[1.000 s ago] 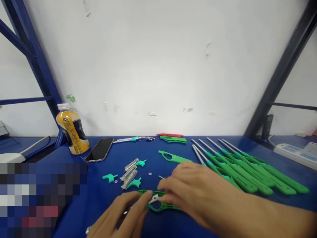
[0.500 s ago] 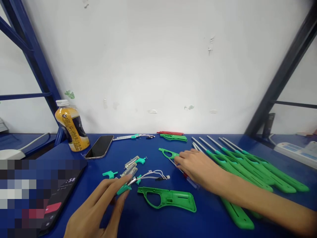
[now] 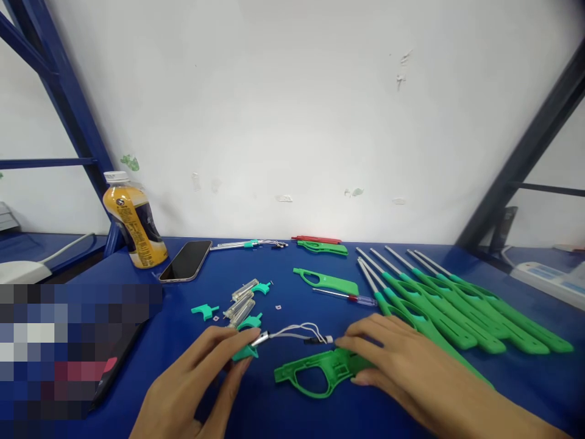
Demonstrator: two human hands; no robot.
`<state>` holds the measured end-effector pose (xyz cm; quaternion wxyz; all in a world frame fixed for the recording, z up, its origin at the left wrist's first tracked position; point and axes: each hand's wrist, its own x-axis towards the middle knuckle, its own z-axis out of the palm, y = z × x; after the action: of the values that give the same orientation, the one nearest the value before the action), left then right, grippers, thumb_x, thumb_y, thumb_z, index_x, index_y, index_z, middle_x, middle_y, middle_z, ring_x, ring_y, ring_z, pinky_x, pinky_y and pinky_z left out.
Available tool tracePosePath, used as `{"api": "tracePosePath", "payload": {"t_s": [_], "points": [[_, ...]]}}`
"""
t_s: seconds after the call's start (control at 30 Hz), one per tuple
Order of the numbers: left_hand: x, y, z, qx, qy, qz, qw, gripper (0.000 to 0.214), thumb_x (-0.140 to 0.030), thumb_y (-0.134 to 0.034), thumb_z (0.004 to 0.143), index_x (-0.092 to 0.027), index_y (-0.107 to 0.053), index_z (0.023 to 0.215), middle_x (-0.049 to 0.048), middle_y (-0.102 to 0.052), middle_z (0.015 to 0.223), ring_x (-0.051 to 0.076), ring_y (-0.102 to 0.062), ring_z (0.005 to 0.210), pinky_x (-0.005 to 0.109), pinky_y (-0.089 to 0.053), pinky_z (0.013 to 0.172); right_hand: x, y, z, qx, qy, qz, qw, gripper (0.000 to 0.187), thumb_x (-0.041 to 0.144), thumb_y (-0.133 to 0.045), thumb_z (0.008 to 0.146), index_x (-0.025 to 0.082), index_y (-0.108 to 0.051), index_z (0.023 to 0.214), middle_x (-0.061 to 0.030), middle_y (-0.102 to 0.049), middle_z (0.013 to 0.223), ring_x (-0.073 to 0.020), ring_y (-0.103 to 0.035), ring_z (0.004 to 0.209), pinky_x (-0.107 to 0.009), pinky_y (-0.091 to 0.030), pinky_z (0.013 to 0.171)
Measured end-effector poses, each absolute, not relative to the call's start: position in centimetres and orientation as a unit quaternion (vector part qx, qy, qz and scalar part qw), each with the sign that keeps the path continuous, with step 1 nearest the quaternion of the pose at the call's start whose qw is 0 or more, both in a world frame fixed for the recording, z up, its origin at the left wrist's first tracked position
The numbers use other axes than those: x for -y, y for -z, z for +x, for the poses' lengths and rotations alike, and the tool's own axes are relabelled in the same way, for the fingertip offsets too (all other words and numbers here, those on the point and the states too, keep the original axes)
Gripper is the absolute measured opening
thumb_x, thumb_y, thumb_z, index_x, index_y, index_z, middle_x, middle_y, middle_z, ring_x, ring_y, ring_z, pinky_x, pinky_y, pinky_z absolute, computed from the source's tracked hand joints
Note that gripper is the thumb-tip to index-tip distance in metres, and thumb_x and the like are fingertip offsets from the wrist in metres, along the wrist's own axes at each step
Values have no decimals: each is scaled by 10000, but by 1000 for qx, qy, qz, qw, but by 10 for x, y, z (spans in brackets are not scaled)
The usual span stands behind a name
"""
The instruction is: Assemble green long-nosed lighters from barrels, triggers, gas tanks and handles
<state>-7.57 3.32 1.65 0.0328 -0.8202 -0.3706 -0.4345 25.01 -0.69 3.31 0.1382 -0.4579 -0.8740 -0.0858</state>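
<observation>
My left hand pinches a teal trigger between thumb and fingers, at the near left. From the same pinch a metal-tipped igniter lead with white wires runs right, ending in a small white and black connector. My right hand is closed over the handle end of an open green lighter shell half, its hollow side up; the fingers hide that end. Left of centre lie several clear fuel tanks and loose teal triggers.
Behind my right hand lie a green shell half and a screwdriver. Several green lighters with metal barrels fan out at right. A bottle, a phone and a blurred-out device occupy the left.
My right hand has come back toward me from the screwdriver to the near green shell half, uncovering the screwdriver. That shell half has shifted right and tilted. My left hand keeps its pinch.
</observation>
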Motion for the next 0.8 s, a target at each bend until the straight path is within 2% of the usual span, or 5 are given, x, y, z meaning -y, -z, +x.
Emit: {"api": "tracePosePath", "payload": {"t_s": [0.1,0.2,0.4,0.57,0.8], "points": [[-31,-14,-71,358,411,-838,3,242,-348,-583,1072,-317,-687,1288,-23,-766,1146,105,-790,964,124,-598,883,20,-32,258,829,89,-507,219,519,541,-661,1011,368,-558,1489,-42,-735,1366,-303,-730,1190,-432,-626,948],[-30,-10,-66,344,399,-850,-23,261,-297,-576,1070,-306,-676,1312,-18,-761,1131,107,-787,963,133,-605,878,29,-27,249,801,56,-523,287,532,597,-653,998,392,-560,1480,-24,-750,1335,-272,-743,1163,-384,-641,935],[-31,-8,-60,340,385,-857,-31,277,-270,-569,1067,-294,-676,1322,9,-761,1155,129,-792,986,154,-615,876,18,-15,224,802,-10,-454,388,128,347,-640,1061,311,-723,1151,17,-813,999,-184,-756,856,-305,-608,794],[-31,-7,-62,338,380,-861,-17,258,-302,-567,1070,-297,-706,1288,5,-751,1165,121,-789,1002,146,-605,907,14,-17,225,784,-15,-451,427,129,302,-627,1071,299,-734,1142,18,-807,977,-177,-736,863,-299,-581,784],[-33,-8,-62,334,363,-869,-28,266,-291,-538,1077,-317,-707,1280,-11,-745,1115,108,-783,944,128,-610,840,16,-17,225,797,-23,-448,405,141,221,-603,1080,264,-734,1105,11,-804,982,-178,-726,861,-322,-564,788]]}}
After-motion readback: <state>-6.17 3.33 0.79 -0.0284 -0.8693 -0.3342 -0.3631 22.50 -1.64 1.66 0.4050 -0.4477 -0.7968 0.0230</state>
